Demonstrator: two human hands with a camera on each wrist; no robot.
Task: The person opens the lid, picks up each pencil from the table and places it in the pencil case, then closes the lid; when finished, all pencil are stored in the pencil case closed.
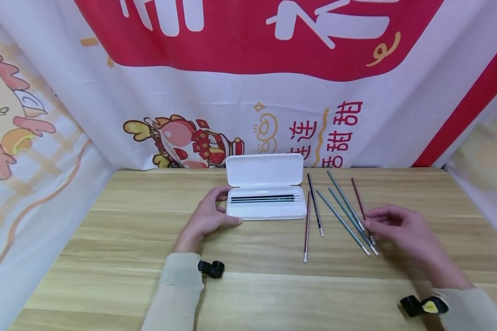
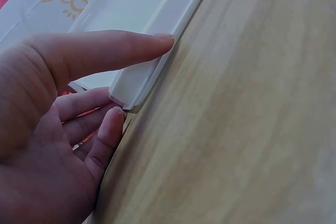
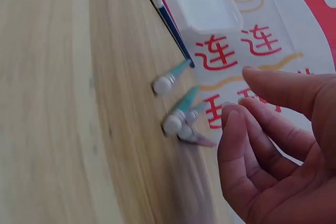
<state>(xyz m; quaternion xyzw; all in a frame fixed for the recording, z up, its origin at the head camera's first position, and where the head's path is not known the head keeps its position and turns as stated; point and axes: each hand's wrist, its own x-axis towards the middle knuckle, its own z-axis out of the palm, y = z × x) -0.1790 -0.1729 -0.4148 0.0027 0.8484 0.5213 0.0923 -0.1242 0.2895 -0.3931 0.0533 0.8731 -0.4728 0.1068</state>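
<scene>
A white pencil case (image 1: 265,213) lies with its lid (image 1: 265,170) raised, and dark and green pencils (image 1: 261,198) lie inside. My left hand (image 1: 209,214) holds the case's left end, thumb along the front edge and fingers at the end and back corner. To the right of the case, my right hand (image 1: 399,225) is beside a dark red pencil (image 1: 358,195), thumb and fingertips apart in the right wrist view. I cannot tell whether it touches that pencil. Three green pencils (image 1: 339,219) lie just left of that hand, partly crossing near their eraser ends.
Another red pencil (image 1: 307,230) and a dark blue pencil (image 1: 316,209) lie close to the case's right side. A printed cloth (image 1: 182,101) hangs behind the wooden table (image 1: 265,299). Black bands with small devices (image 1: 211,269) sit on both wrists.
</scene>
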